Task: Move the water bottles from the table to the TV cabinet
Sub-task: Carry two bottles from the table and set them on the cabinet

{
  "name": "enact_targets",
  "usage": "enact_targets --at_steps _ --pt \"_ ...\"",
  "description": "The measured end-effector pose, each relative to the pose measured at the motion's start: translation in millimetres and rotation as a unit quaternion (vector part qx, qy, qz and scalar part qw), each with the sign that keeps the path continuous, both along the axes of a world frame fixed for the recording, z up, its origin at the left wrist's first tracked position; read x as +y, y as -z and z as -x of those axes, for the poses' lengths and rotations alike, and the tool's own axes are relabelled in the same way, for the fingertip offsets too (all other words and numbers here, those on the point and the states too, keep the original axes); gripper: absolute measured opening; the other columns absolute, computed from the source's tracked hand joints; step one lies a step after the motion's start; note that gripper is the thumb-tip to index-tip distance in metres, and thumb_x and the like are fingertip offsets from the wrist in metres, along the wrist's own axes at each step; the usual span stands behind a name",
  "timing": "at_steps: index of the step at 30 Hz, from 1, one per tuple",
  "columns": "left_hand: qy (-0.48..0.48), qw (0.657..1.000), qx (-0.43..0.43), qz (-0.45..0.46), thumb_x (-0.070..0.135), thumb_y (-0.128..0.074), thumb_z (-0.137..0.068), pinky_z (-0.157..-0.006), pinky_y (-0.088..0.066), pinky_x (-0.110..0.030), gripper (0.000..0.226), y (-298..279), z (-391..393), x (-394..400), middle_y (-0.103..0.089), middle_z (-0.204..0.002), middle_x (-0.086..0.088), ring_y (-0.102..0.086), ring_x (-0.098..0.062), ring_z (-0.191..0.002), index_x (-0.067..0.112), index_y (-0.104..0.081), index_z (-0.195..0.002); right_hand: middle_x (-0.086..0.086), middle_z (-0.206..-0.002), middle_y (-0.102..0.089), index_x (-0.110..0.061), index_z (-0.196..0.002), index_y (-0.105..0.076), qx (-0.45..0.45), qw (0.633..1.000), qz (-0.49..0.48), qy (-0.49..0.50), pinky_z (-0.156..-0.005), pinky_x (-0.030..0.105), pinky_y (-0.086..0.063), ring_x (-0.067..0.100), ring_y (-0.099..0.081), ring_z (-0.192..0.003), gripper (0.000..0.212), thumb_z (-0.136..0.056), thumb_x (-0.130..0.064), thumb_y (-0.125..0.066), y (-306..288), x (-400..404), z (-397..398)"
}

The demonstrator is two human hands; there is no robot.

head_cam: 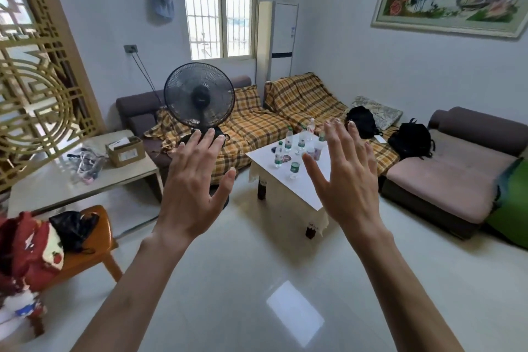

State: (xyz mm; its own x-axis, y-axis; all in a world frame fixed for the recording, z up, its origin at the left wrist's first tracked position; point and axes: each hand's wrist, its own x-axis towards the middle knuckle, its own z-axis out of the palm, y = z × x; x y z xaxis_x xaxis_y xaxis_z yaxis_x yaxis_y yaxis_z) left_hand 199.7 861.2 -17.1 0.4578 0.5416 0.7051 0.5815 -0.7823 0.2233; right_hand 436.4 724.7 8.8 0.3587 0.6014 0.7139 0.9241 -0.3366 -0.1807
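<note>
Left hand [194,188] and right hand [347,180] spread, empty; water bottles [288,141] upright on white table [303,180] (glossy tiled floor [257,280])

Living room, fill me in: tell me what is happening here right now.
A person stands back from the white table, with the left hand and right hand raised open and empty. Several water bottles stand upright on the table, none picked up yet. A black fan stands left of the table, and two black backpacks lie on the sofa behind it.
</note>
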Motion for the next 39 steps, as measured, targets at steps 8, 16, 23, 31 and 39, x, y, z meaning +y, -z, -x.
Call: enact_targets --at_steps 8,16,23,31,39 --pt "0.027 1.0 0.013 0.0 0.056 -0.031 -0.104 -0.129 -0.018 -0.051 0.067 20.5 -55.2 113.2 -0.032 -0.169 -0.004 -0.018 -0.02 -0.16 0.017 -0.036 -0.159 0.0 -0.169 -0.023 -0.023 -0.16 -0.025 -0.003 1.0 0.006 0.023 -0.127 0.043 -0.009 0.019 -0.01 -0.159 0.071 -0.103 -0.066 -0.029 24.0 105.3 -49.3" --pt "0.054 0.998 0.026 0.002 0.057 -0.032 -0.104 -0.132 -0.007 -0.039 0.067 33.0 -148.3 247.8 -0.031 -0.169 -0.002 -0.015 -0.017 -0.161 0.019 -0.035 -0.159 -0.001 -0.17 -0.02 -0.024 -0.161 -0.022 0.011 0.999 0.013 0.05 -0.126 0.04 -0.002 0.018 -0.007 -0.159 0.07 -0.104 -0.064 -0.033 39.0 228.7 -139.3" --pt "0.076 0.997 0.03 0.015 0.059 -0.03 -0.104 -0.13 -0.015 -0.049 0.068 26.1 -245.3 372.3 -0.029 -0.17 -0.002 -0.013 -0.016 -0.161 0.019 -0.033 -0.16 0.002 -0.169 -0.022 -0.023 -0.161 -0.022 0.021 0.997 0.015 0.067 -0.127 0.044 -0.01 0.02 -0.009 -0.159 0.07 -0.104 -0.063 -0.033 29.8 341.9 -230.5" --pt "0.094 0.994 0.033 0.041 0.058 -0.028 -0.104 -0.131 -0.013 -0.046 0.07 34.5 -318.8 469.6 -0.03 -0.17 -0.004 -0.015 -0.018 -0.161 0.017 -0.035 -0.16 0.002 -0.17 -0.022 -0.022 -0.161 -0.023 0.028 0.995 0.038 0.083 -0.128 0.047 -0.012 0.02 -0.01 -0.159 0.071 -0.104 -0.064 -0.032 36.1 434.8 -295.8" --pt "0.129 0.989 0.043 0.052 0.058 -0.028 -0.104 -0.13 -0.016 -0.052 0.07 57.5 -402.0 582.5 -0.031 -0.169 -0.006 -0.017 -0.021 -0.161 0.017 -0.035 -0.159 0.002 -0.169 -0.025 -0.021 -0.16 -0.024 0.023 0.992 0.038 0.116 -0.128 0.046 -0.016 0.021 -0.013 -0.158 0.07 -0.104 -0.061 -0.035 55.3 538.8 -364.7"
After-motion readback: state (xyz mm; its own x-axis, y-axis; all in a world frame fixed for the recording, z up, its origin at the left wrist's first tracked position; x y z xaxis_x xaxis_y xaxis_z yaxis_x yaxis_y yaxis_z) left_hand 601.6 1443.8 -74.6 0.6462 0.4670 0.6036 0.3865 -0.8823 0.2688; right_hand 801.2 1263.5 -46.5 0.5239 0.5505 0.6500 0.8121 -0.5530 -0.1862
